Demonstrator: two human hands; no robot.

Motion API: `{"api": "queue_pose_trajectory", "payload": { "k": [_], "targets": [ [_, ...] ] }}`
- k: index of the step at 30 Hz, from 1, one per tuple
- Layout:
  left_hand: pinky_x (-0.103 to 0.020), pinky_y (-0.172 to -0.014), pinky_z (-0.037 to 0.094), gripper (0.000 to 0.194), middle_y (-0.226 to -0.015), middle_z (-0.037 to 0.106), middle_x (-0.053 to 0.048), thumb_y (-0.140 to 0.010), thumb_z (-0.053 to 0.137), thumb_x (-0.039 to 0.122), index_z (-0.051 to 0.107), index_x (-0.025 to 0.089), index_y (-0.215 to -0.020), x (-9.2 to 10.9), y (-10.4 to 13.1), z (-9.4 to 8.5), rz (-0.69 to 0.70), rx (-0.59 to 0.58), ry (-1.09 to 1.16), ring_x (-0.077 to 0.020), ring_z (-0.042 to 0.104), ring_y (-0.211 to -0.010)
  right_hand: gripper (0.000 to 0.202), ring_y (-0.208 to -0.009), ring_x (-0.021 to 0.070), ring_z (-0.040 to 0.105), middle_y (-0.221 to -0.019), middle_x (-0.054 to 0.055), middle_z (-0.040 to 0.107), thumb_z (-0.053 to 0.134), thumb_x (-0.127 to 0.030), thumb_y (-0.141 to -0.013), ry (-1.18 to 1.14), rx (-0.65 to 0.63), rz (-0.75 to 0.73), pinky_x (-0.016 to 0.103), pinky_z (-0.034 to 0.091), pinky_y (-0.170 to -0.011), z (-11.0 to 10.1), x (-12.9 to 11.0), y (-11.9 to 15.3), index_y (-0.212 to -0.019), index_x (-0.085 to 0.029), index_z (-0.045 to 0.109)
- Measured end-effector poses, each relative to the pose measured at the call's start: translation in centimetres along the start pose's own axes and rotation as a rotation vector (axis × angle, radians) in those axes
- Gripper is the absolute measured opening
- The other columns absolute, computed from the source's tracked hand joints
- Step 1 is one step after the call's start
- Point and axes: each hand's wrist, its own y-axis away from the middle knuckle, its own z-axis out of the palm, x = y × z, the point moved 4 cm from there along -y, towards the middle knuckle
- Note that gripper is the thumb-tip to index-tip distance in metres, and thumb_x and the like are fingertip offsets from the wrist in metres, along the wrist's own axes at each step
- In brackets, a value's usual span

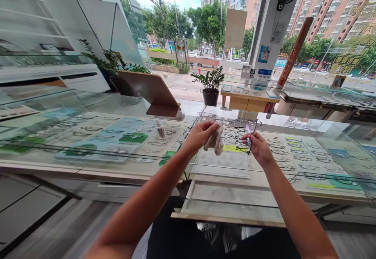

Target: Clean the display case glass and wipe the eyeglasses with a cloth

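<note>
My left hand pinches a crumpled pale cloth, which hangs down over the glass counter. To its right, my right hand grips a pair of dark-framed glasses, held up on edge with the lenses toward the left. A gap separates cloth and glasses. On the counter, left of my left hand, stands a small white spray bottle. Rows of eyeglass frames lie under the glass on both sides of my hands.
The glass display counter spans the view, with a partly open drawer at my lap. A brown board mirror or stand sits at the back left. A potted plant and a wooden table are beyond.
</note>
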Motion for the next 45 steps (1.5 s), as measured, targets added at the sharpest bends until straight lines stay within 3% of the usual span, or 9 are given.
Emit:
{"api": "queue_pose_trajectory", "payload": {
  "k": [6,15,22,32,40,45],
  "targets": [
    [-0.024,-0.059,0.041,0.056,-0.066,0.065,0.001,-0.065,0.084,0.069,0.071,0.015,-0.076,0.8,-0.7,2.6,0.006,-0.098,-0.062,-0.0106,0.053,-0.060,0.030,-0.099,0.0219,0.072,-0.093,0.002,0.078,0.089,-0.047,-0.076,0.011,-0.013,-0.020,0.039,0.054,-0.102,1.2,-0.9,0.3,-0.083,-0.024,0.070],
    [-0.024,-0.060,0.045,0.046,-0.072,0.067,-0.001,-0.072,0.083,0.058,0.072,0.014,-0.080,6.3,-3.4,4.7,0.151,-0.169,-0.068,-0.0113,0.055,-0.064,0.027,-0.110,0.0259,0.069,-0.092,0.001,0.076,0.084,-0.050,-0.080,0.090,-0.119,-0.239,0.046,0.050,-0.113,6.5,-9.2,-2.3,-0.083,-0.027,0.069],
    [-0.023,-0.064,0.050,0.052,-0.076,0.068,0.000,-0.074,0.083,0.063,0.071,0.015,-0.088,9.4,-3.7,6.2,0.252,-0.216,-0.019,-0.0101,0.057,-0.066,0.021,-0.110,0.0237,0.070,-0.088,0.001,0.071,0.078,-0.042,-0.087,0.020,-0.154,-0.384,0.043,0.053,-0.108,8.6,-11.8,-4.6,-0.083,-0.026,0.065],
    [-0.022,-0.056,0.047,0.052,-0.078,0.075,-0.002,-0.070,0.090,0.054,0.068,0.016,-0.098,8.4,-3.1,6.5,0.196,-0.229,0.073,-0.0125,0.065,-0.062,0.030,-0.094,0.0210,0.069,-0.089,0.001,0.071,0.080,-0.050,-0.083,0.059,-0.158,-0.353,0.037,0.059,-0.086,8.9,-10.7,-5.1,-0.086,-0.027,0.061],
    [-0.022,-0.060,0.050,0.060,-0.079,0.076,-0.001,-0.062,0.098,0.042,0.061,0.017,-0.103,7.4,-2.7,7.0,0.081,-0.352,0.195,-0.0119,0.067,-0.062,0.026,-0.079,0.0154,0.064,-0.092,0.000,0.071,0.081,-0.045,-0.083,-0.005,-0.145,-0.324,0.029,0.056,-0.072,8.7,-9.8,-4.5,-0.086,-0.025,0.064],
    [-0.021,-0.060,0.047,0.052,-0.078,0.073,0.000,-0.065,0.096,0.046,0.065,0.016,-0.093,7.2,-2.2,7.5,0.082,-0.415,0.132,-0.0101,0.063,-0.062,0.019,-0.088,0.0166,0.066,-0.092,0.001,0.069,0.077,-0.040,-0.088,-0.004,-0.126,-0.343,0.031,0.057,-0.082,8.6,-10.1,-3.9,-0.085,-0.025,0.065]
  ]
}}
